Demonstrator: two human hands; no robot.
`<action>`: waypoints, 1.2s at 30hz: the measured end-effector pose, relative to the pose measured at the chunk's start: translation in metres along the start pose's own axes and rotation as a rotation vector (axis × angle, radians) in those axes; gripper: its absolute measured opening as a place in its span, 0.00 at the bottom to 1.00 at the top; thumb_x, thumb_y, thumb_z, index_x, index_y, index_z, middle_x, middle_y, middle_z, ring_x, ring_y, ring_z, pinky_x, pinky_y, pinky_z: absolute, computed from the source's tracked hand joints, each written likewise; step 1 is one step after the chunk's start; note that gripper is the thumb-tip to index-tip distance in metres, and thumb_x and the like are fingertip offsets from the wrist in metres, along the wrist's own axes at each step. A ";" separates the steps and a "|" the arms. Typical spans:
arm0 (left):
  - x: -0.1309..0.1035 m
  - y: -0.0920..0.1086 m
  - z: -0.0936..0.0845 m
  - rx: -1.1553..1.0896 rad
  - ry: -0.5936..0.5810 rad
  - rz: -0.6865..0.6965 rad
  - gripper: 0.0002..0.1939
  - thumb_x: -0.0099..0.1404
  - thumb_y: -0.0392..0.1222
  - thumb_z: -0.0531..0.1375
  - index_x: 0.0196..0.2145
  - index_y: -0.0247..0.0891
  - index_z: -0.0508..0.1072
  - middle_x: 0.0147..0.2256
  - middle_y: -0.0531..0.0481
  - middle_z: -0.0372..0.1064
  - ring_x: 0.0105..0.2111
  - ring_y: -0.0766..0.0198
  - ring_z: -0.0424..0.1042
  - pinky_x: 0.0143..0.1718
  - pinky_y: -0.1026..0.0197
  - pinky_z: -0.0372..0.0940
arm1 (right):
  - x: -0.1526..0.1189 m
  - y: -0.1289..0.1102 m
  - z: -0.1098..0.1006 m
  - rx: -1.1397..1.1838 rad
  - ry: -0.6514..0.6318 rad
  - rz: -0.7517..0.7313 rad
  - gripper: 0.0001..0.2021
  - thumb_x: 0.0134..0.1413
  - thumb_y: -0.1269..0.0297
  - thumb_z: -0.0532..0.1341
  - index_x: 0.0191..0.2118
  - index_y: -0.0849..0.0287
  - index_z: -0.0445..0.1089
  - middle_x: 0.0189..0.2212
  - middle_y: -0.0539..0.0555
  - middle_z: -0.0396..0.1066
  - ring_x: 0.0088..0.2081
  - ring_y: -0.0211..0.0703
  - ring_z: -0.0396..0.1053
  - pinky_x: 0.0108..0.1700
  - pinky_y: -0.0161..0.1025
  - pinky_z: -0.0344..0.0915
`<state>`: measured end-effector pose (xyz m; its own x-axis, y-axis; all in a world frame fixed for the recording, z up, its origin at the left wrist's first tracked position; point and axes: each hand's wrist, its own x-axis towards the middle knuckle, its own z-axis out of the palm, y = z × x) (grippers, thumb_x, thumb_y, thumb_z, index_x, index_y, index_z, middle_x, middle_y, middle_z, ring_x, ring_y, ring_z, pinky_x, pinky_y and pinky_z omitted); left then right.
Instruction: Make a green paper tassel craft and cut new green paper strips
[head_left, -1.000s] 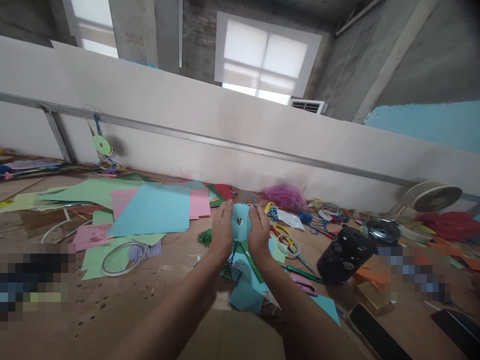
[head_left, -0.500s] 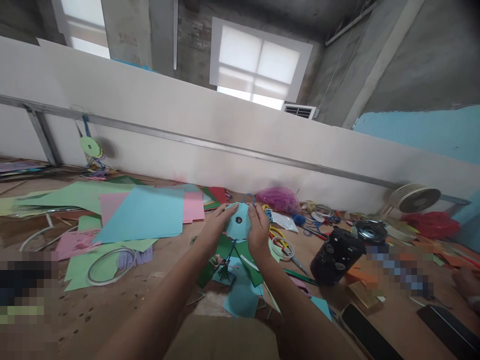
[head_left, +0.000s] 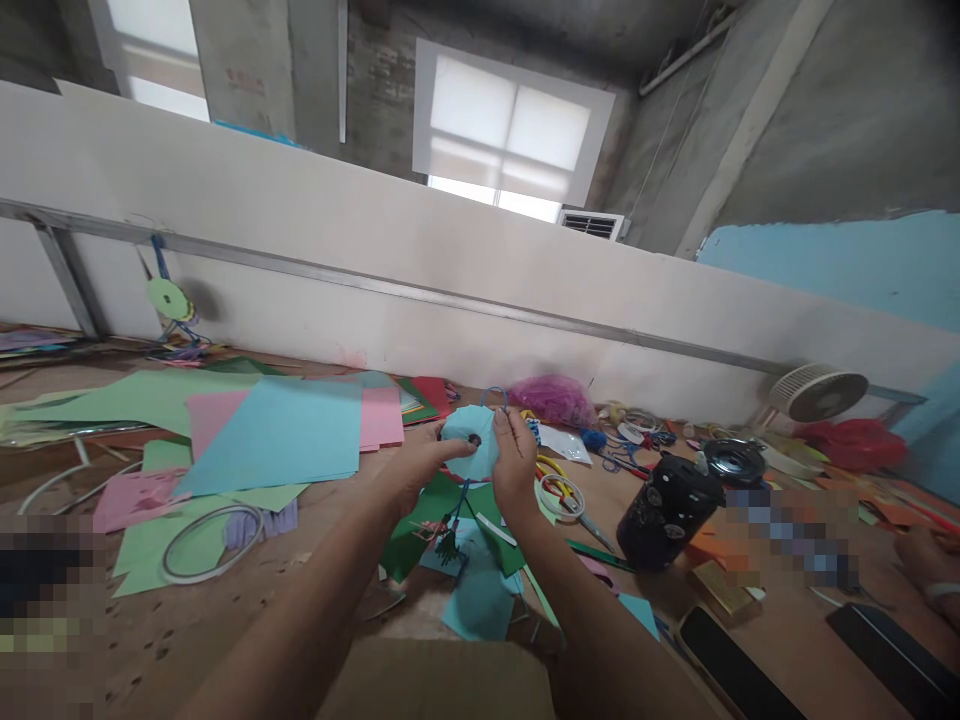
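A light blue round paper ornament [head_left: 469, 465] with a dark centre is held upright between my two hands. My left hand [head_left: 411, 472] grips it from the left, the thumb laid over its face by the centre and the fingers hidden behind. At the right edge, my right hand [head_left: 516, 458] is closed on the same ornament, thumb in front. A thin blue cord loop [head_left: 493, 391] rises from the top. Below hangs a dark tassel of cords [head_left: 448, 540], over dark green paper pieces [head_left: 405, 545] and light blue paper pieces [head_left: 480, 605] on the table.
Coloured paper sheets [head_left: 277, 430] and a white ring [head_left: 214, 540] lie left. A black cup [head_left: 667, 510], scissors with yellow handles [head_left: 553, 472], a phone [head_left: 739, 665] and a small fan [head_left: 817, 392] are right. A similar green ornament [head_left: 169, 298] hangs on the partition. Another person's hand [head_left: 926, 560] shows far right.
My left hand has shifted left and down, and its thumb now lies near the ornament's centre. More of the round face shows. The right hand keeps its hold.
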<state>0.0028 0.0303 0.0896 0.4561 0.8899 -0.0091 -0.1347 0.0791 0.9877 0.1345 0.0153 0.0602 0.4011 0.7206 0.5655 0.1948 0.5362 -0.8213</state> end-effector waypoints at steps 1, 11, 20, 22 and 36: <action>0.000 0.000 0.000 -0.004 0.003 0.002 0.13 0.48 0.41 0.66 0.34 0.38 0.77 0.30 0.50 0.76 0.28 0.62 0.71 0.26 0.64 0.64 | 0.000 0.000 0.000 0.001 -0.004 -0.001 0.15 0.63 0.52 0.54 0.32 0.57 0.65 0.27 0.48 0.61 0.31 0.39 0.58 0.34 0.36 0.57; -0.002 0.003 0.003 -0.004 0.048 0.004 0.14 0.47 0.41 0.67 0.34 0.36 0.76 0.29 0.49 0.75 0.26 0.63 0.70 0.25 0.64 0.64 | -0.002 -0.001 0.001 -0.008 -0.004 -0.015 0.15 0.64 0.53 0.53 0.30 0.57 0.62 0.27 0.47 0.59 0.31 0.39 0.57 0.35 0.35 0.56; 0.004 -0.004 -0.005 -0.024 -0.076 0.010 0.17 0.52 0.44 0.67 0.41 0.38 0.76 0.31 0.49 0.74 0.28 0.64 0.70 0.26 0.65 0.64 | 0.000 -0.001 -0.001 -0.010 -0.006 -0.003 0.16 0.63 0.51 0.54 0.30 0.56 0.62 0.26 0.47 0.58 0.29 0.38 0.56 0.33 0.35 0.55; 0.005 -0.006 -0.007 -0.043 -0.106 0.020 0.19 0.54 0.47 0.67 0.43 0.39 0.76 0.33 0.49 0.74 0.29 0.63 0.71 0.28 0.63 0.65 | 0.000 -0.001 -0.002 -0.018 -0.006 0.001 0.16 0.63 0.50 0.54 0.30 0.56 0.62 0.26 0.47 0.58 0.29 0.39 0.55 0.32 0.35 0.55; 0.014 -0.009 -0.024 0.169 -0.063 0.118 0.15 0.49 0.49 0.68 0.33 0.36 0.77 0.31 0.47 0.75 0.30 0.60 0.71 0.31 0.62 0.63 | 0.027 -0.018 -0.026 -0.035 -0.042 0.014 0.12 0.55 0.54 0.62 0.32 0.59 0.73 0.23 0.47 0.65 0.27 0.38 0.59 0.32 0.35 0.58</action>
<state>-0.0108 0.0533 0.0768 0.5009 0.8582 0.1125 -0.0436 -0.1048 0.9935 0.1646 0.0137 0.0881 0.3665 0.7460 0.5560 0.2207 0.5108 -0.8309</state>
